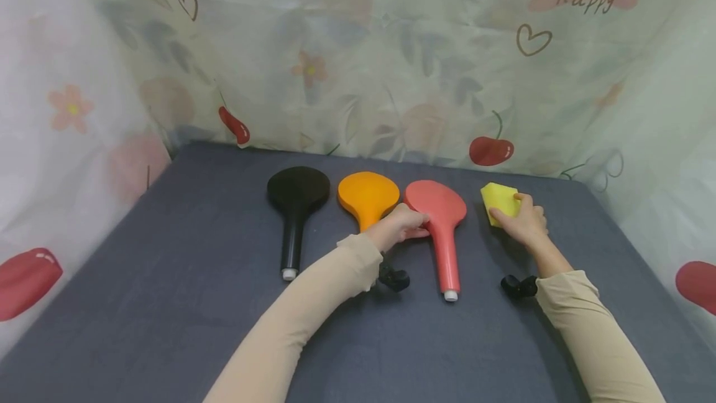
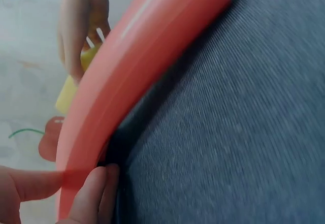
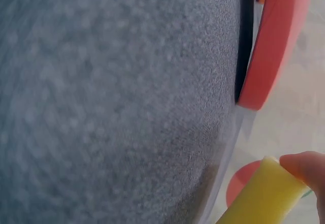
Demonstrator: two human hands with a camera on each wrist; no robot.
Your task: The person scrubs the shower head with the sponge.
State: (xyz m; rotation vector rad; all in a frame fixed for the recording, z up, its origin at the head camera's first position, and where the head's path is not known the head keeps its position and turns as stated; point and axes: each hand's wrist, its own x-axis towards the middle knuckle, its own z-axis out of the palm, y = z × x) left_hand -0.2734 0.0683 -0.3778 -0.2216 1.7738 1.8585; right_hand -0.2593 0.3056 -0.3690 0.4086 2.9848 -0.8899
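A pink shower head (image 1: 436,201) lies face down, its handle with a white end toward me. My left hand (image 1: 398,224) pinches it at the neck, thumb on top and fingers tucked beneath in the left wrist view. To its right, my right hand (image 1: 527,221) grips a yellow sponge (image 1: 500,203) between thumb and fingers. The sponge (image 3: 266,193) shows close by the fingertip in the right wrist view. Left of the pink one is an orange shower head (image 1: 369,194), its handle mostly hidden behind my left hand and sleeve.
A black shower head (image 1: 298,191) lies farthest left, its handle also toward me. All rest on a dark grey cloth-covered table (image 1: 184,278). A printed curtain (image 1: 358,79) hangs behind the table and along both sides. Black wrist cameras (image 1: 394,278) sit at both cuffs.
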